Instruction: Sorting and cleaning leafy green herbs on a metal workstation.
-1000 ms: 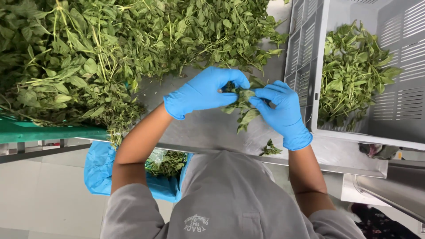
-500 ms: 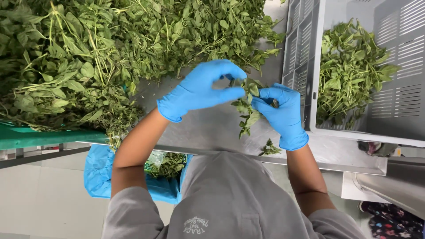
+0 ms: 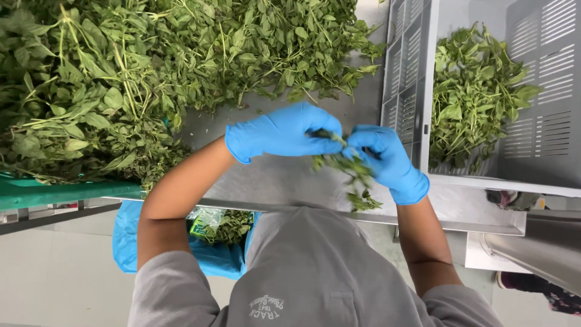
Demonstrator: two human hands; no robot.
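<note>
Both my hands wear blue gloves and meet over a steel table [image 3: 278, 181]. My left hand [image 3: 281, 132] pinches the top of a leafy green sprig [image 3: 351, 166]. My right hand [image 3: 384, 158] grips the same sprig, whose leaves hang down between the two hands. A large heap of leafy green stems [image 3: 151, 66] covers the table's left and far side. Right of my hands stands a grey slotted plastic crate [image 3: 411, 79] holding picked green leaves [image 3: 475, 97].
A blue bag [image 3: 212, 257] with green scraps hangs below the table's near edge. A green crate edge [image 3: 54, 194] sits at the left. A few loose leaves [image 3: 366, 203] lie near the table's front rim. A steel surface [image 3: 538, 245] shows at lower right.
Both hands have shifted slightly toward me with the sprig, and the fingers have worked along it; more of its leaves now dangle below my right hand.
</note>
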